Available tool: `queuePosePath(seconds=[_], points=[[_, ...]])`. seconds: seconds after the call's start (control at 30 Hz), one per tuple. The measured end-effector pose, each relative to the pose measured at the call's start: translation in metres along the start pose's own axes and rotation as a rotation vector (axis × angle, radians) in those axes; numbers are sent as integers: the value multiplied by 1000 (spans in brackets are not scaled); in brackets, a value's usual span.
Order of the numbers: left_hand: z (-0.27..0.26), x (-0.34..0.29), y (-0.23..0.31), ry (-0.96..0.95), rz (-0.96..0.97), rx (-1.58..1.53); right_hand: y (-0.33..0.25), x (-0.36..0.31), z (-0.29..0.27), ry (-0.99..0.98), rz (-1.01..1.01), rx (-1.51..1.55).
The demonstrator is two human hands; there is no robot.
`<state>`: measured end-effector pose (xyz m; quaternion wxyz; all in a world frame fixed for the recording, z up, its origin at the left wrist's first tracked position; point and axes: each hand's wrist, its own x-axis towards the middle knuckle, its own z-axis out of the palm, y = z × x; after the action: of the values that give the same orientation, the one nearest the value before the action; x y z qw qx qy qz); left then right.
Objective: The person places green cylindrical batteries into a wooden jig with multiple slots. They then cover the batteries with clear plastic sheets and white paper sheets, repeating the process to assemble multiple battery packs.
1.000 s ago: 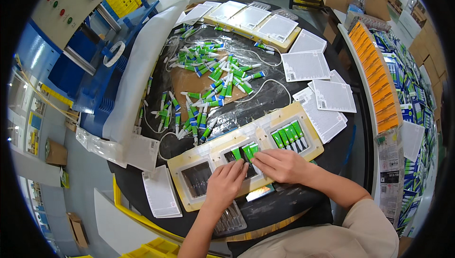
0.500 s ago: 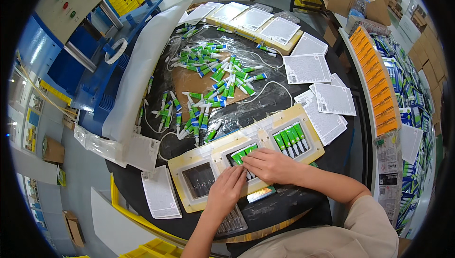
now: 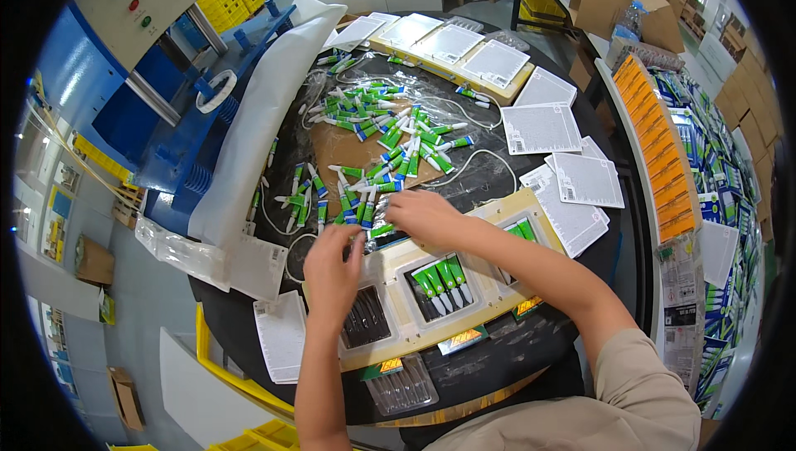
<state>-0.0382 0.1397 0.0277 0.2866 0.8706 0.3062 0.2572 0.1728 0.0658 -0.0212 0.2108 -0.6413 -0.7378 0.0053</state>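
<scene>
Both hands reach to the near edge of the tube pile on the round dark tabletop (image 3: 531, 351). Left hand (image 3: 332, 273) is curled narrow with fingers down over a few green-and-white tubes (image 3: 352, 210) just beyond the cream tray (image 3: 398, 310); whether it actually grips one I cannot tell. Right hand (image 3: 424, 217) is curled around a green tube (image 3: 381, 230) at the tray's far edge, looks pinched between fingers, tube's long axis roughly left-right, lying flat, white end toward the left hand. Progress, judged: middle pocket (image 3: 444, 278) holds four tubes side by side, long axes running near-far with a slight tilt; right pocket (image 3: 522, 231) shows tubes too, mostly hidden by the right forearm; left pocket (image 3: 365, 317) shows only dark blister ribs, so looks unfilled. So about two of three pockets done, one left. Loose pile of tubes (image 3: 390, 136) remains on the brown cardboard and clear plastic, well beyond the tray, pointing every which way. White backing cards (image 3: 572, 177) lie to the right, more cream trays with cards (image 3: 452, 45) at the far side, an empty clear blister (image 3: 400, 383) nearer than the tray.
</scene>
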Motion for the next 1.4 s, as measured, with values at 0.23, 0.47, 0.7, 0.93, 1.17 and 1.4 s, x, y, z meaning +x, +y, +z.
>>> queuePosePath(seconds=[0.23,0.47,0.7,0.93,1.17,1.4], points=[[28,-111,42,-342,463,251,-89,-128,-46,321,64,90],[28,-118,29,-393,507,309,-104,-133,-27,407,8,30],[-10,-109,7,127,366,38,-127,-115,-2,254,61,-50],[-1,1,-46,6,-216,242,-79,-46,-12,349,115,-52],[21,26,-56,-9,-109,400,-6,77,45,144,708,289],[-29,-88,-11,267,-154,56,-97,-35,-1,424,-222,389]])
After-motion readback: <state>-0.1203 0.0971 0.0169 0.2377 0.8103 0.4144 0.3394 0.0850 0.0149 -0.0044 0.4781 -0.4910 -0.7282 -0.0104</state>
